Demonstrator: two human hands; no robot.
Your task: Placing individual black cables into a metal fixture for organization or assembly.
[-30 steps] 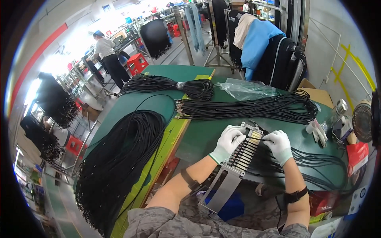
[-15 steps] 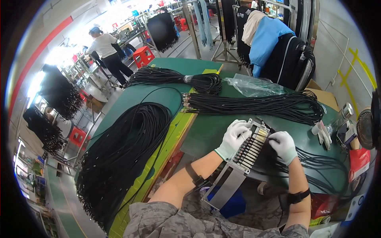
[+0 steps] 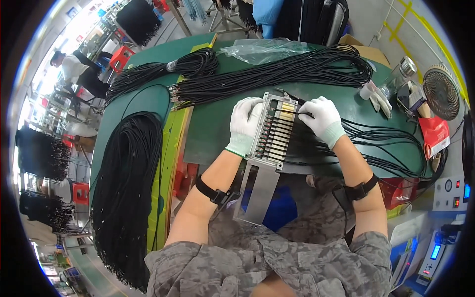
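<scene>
At the far left a long bundle (image 3: 126, 198) of black cords hangs over the edge of the green table (image 3: 217, 128). Beyond it, at the upper left, a person (image 3: 79, 72) bends over another bench. Two more cord bundles lie across the table top: a coiled one (image 3: 163, 72) and a longer one (image 3: 277, 74) with metal tips at its left end.

The left hand (image 3: 245, 123), in a white glove, comes up from the lower edge with the forearm angled toward the right and a black strap round it. Its fingers are curled together against the left edge of the fixture (image 3: 272, 131), steadying it.

The fixture is a metal plate with a row of slots, set on the table's near edge straight ahead of the person, its lower end overhanging toward the lap. Black cables (image 3: 376, 143) sit in the slots and trail off to the right.

The right hand (image 3: 321, 119), also gloved, reaches in from the right with the wrist bent down; its fingertips are pinched on a cable at the fixture's upper right corner.

Farther right lie a spare glove (image 3: 376, 94), a small fan (image 3: 442, 91) and a red pouch (image 3: 435, 136).
</scene>
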